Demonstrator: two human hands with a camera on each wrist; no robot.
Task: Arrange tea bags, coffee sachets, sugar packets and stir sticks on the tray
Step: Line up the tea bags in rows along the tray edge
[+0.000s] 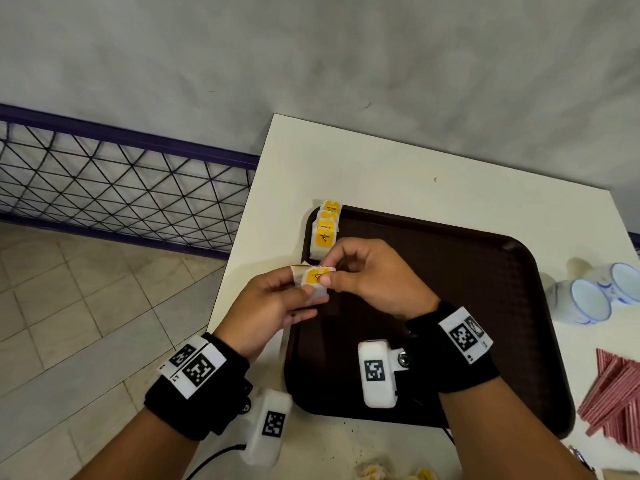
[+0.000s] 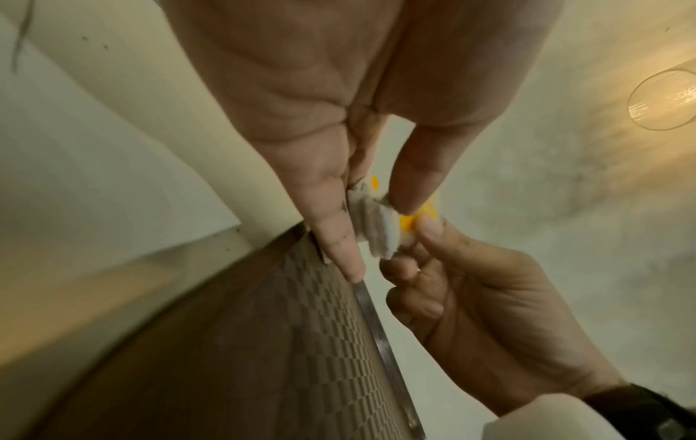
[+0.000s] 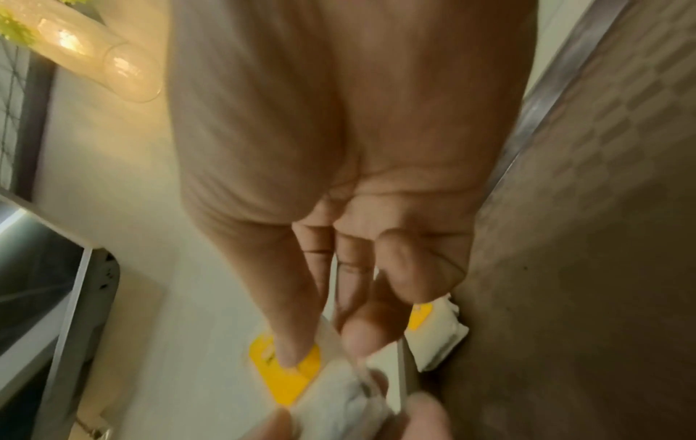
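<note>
Yellow-tagged tea bag (image 1: 313,278) pinched between left hand (image 1: 266,310) and right hand (image 1: 374,278), seemingly long axis upright.

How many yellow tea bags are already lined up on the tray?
4, overlapping in a row along the brown tray's far left edge. More are held between the left hand and right hand; others may be hidden.
</note>
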